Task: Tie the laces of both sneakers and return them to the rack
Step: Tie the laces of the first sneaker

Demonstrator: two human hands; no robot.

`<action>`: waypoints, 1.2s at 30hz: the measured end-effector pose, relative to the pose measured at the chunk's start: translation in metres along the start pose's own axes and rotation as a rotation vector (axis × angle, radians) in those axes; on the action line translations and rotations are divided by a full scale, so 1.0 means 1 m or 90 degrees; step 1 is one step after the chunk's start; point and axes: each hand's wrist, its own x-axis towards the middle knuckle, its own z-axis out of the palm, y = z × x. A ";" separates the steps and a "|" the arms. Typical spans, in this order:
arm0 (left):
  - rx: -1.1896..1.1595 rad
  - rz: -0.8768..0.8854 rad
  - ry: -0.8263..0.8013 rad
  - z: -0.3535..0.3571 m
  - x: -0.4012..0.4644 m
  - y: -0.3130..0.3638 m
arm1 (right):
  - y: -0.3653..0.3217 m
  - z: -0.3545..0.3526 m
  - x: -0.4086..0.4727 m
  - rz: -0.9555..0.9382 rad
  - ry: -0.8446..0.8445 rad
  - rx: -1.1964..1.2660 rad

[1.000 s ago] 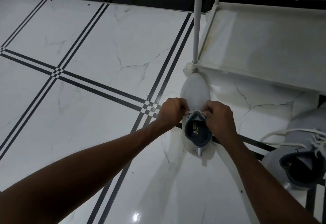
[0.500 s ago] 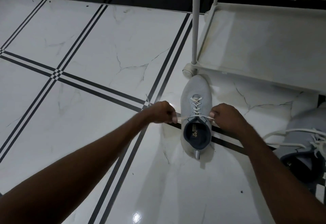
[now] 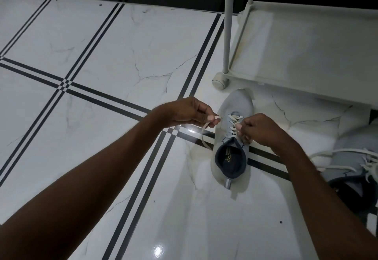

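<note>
A light grey sneaker [image 3: 237, 108] with a dark blue collar stands on the floor, toe toward the rack. My left hand [image 3: 184, 112] is raised left of it and pinches the end of a white lace [image 3: 203, 137], which hangs in a loop down to the shoe's side. My right hand [image 3: 259, 128] is closed on the other lace at the top eyelets, over the tongue. The second grey sneaker [image 3: 351, 157] lies at the right edge, its white laces loose and spread.
A white rack [image 3: 306, 44] with a thin post and a small caster [image 3: 219, 80] stands just beyond the sneaker's toe. The glossy white tiled floor [image 3: 102, 75] with black stripes stretches to the left. A dark skirting runs along the far wall.
My left hand has lifted up and left, drawing its lace out into a slack loop. The right hand has stayed on the top eyelets. The view has shifted a little.
</note>
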 end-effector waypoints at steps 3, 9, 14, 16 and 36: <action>-0.040 0.024 -0.006 0.006 0.005 0.002 | 0.000 -0.004 -0.005 0.022 -0.038 0.086; -0.171 0.052 -0.011 0.021 0.013 0.003 | -0.014 -0.023 -0.013 0.150 -0.076 0.155; -0.138 0.024 0.095 0.032 0.023 -0.006 | -0.016 -0.023 -0.012 0.122 -0.021 0.254; -0.119 0.024 0.159 0.036 0.029 -0.011 | -0.013 -0.024 -0.011 0.059 0.017 0.259; -0.134 0.042 0.079 0.048 0.052 -0.008 | -0.008 -0.009 -0.012 -0.002 0.153 0.301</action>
